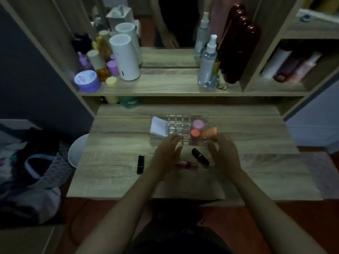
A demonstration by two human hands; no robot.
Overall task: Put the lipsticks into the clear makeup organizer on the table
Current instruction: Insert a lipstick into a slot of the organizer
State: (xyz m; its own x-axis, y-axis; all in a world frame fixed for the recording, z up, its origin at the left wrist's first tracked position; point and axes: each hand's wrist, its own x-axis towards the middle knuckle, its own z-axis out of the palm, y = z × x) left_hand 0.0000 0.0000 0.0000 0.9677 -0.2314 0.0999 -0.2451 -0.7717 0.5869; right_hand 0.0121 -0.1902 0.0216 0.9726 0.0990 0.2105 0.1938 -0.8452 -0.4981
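The clear makeup organizer (178,125) stands in the middle of the wooden table (113,182). Its right compartments hold pink, coral and orange items; a white compact leans in its left side. Three lipsticks lie on the table in front of it: a black one (140,164) to the left, a pink one (189,164) between my hands, a black one (200,156) lying slantwise. My left hand (167,154) and my right hand (222,154) hover at the organizer's front edge, fingers spread, nothing visibly gripped.
A raised shelf (165,85) behind the table carries a white cylinder (124,57), purple jars, bottles and spray bottles (208,63). A mirror stands behind it. A white stool (77,151) and a pile of bags (33,167) sit to the left.
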